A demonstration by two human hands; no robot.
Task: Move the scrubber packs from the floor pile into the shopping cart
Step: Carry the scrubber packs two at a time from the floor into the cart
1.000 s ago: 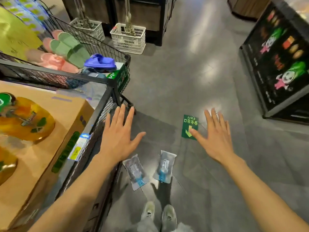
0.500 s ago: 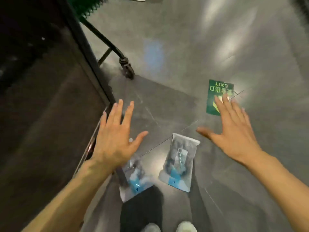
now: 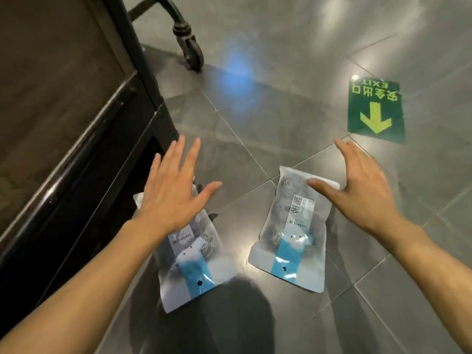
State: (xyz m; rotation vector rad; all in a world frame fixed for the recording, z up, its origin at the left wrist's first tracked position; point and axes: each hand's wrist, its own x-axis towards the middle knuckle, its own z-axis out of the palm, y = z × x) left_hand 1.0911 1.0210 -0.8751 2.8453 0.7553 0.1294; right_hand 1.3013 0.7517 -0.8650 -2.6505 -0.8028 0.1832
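Two clear scrubber packs with blue card strips lie flat on the grey tiled floor. The left pack has its top end under my left hand, which hovers over it with fingers spread and holds nothing. The right pack lies a little apart; my right hand is spread just above its upper right corner, thumb over the pack's top edge. The shopping cart's dark side fills the left of the view, close to the left pack.
A cart caster wheel stands on the floor at top centre. A green exit sticker with a yellow arrow is stuck to the tiles at the right. My shadow falls on the floor below the packs.
My view has dropped much closer to the floor. Both open hands have come down towards the packs, the left over the left pack, the right over the right pack's corner.
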